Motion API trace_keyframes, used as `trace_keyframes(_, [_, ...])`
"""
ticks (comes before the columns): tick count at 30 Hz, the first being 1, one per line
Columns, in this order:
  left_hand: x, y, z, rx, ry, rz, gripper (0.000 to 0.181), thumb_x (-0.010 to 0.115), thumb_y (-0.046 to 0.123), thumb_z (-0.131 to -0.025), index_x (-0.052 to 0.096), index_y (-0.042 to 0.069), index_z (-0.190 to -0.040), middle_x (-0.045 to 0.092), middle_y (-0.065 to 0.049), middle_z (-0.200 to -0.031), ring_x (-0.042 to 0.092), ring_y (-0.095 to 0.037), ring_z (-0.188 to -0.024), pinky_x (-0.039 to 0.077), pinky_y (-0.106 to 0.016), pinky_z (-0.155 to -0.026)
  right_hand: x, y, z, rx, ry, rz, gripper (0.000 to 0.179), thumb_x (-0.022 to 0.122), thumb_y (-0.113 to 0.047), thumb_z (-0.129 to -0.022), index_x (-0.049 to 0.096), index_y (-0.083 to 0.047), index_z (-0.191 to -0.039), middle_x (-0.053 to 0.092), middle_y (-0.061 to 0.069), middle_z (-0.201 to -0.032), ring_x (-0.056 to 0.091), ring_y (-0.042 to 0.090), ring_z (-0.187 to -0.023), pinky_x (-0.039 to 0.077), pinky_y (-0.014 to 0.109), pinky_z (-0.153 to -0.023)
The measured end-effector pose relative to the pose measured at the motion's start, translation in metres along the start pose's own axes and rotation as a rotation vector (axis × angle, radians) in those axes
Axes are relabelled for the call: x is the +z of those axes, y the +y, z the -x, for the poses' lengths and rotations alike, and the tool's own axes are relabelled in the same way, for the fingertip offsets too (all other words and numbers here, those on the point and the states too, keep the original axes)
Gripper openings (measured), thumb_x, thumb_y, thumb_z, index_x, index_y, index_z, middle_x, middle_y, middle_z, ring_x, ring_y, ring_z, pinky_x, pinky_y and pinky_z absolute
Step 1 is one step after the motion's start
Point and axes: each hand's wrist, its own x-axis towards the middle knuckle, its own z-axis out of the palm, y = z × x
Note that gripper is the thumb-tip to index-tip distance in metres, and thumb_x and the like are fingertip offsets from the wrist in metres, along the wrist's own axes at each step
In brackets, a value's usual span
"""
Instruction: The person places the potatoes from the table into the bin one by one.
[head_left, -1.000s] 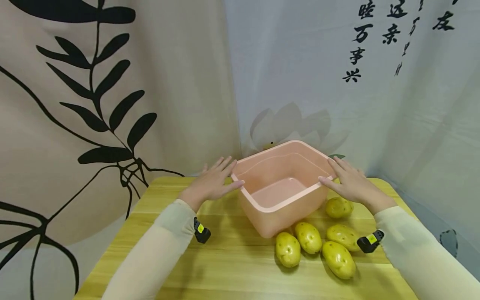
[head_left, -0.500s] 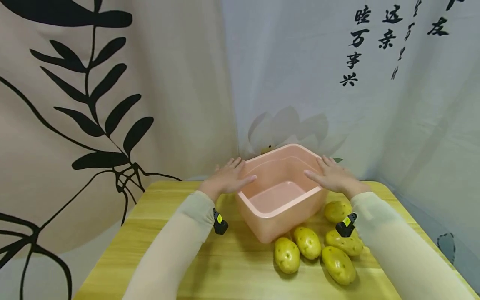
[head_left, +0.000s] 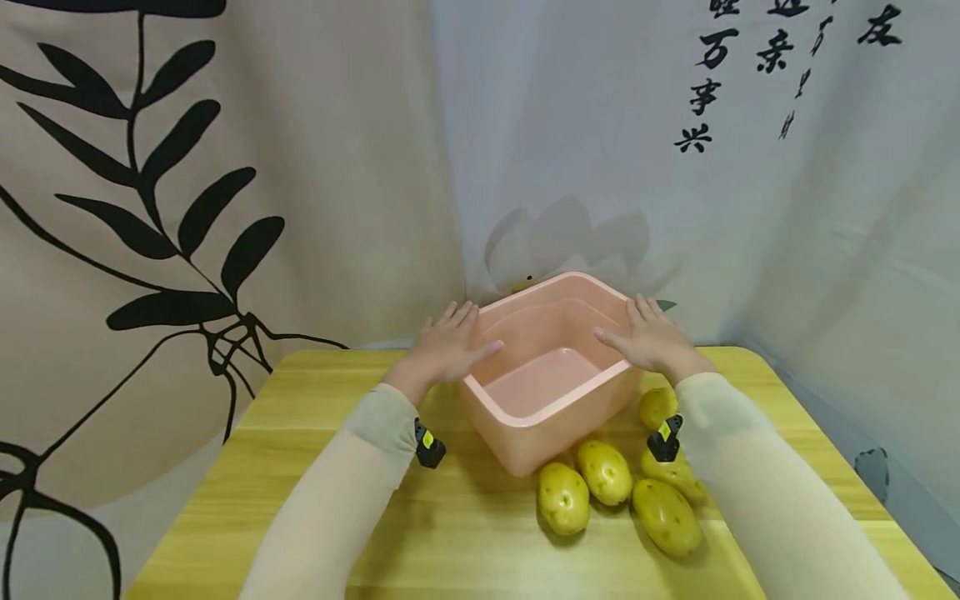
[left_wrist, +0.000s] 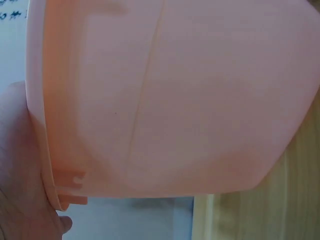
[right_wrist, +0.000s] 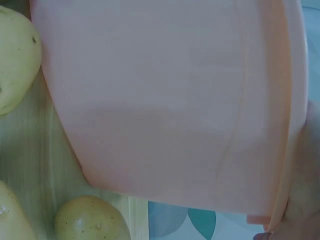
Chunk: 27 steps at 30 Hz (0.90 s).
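Observation:
A pink plastic basin stands at an angle on the wooden table, its wall filling much of both wrist views. My left hand rests over its left rim with fingers stretched out and the thumb reaching over the inside. On the opposite side my right hand lies on the right rim, fingers straight, thumb pointing inward. Neither hand is visibly curled round the rim. Several yellow potatoes lie in front of the basin and to its right, among them a front one and a larger one. My right forearm partly hides others.
The wooden table extends left of the basin and towards me. Behind it hangs a pale curtain with dark plant prints and writing. Potatoes lie close to the basin's right side in the right wrist view.
My right hand has moved left onto the right rim, and my left hand has moved slightly in over the left rim. The head view has shifted; the basin and potatoes keep their arrangement.

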Motion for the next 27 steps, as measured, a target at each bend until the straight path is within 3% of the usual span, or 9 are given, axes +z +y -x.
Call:
trace_keyframes(10, [-0.001, -0.001, 0.008, -0.008, 0.019, 0.040, 0.105, 0.013, 0.086, -0.080, 0.007, 0.015, -0.156, 0.001, -0.001, -0.161, -0.008, -0.024, -0.147, -0.001, -0.054, -0.115, -0.001, -0.005, -0.004, 0.034, -0.010, 0.014, 0.103, 0.024, -0.079, -0.087, 0.001, -0.003, -0.154, -0.007, 0.020, -0.159, -0.009, 0.038, -0.145, -0.007, 0.069, -0.106])
trace_keyframes(16, [-0.001, -0.007, 0.020, -0.029, 0.029, 0.064, 0.099, 0.019, 0.081, -0.085, 0.009, 0.013, -0.156, 0.002, -0.003, -0.161, -0.008, -0.026, -0.147, 0.000, -0.055, -0.115, 0.003, -0.014, -0.010, 0.041, -0.020, 0.011, 0.107, 0.021, -0.084, -0.082, 0.002, -0.008, -0.155, -0.005, 0.015, -0.160, -0.010, 0.035, -0.145, -0.005, 0.070, -0.106])
trace_keyframes(27, [-0.003, -0.012, 0.047, -0.058, 0.066, 0.052, 0.104, 0.010, 0.086, -0.081, 0.009, 0.014, -0.156, 0.001, -0.005, -0.161, -0.009, -0.027, -0.146, -0.004, -0.061, -0.112, 0.005, -0.033, -0.016, 0.022, -0.017, 0.031, 0.099, 0.023, -0.080, -0.086, 0.003, -0.014, -0.156, -0.006, 0.008, -0.161, -0.008, 0.033, -0.146, -0.002, 0.069, -0.107])
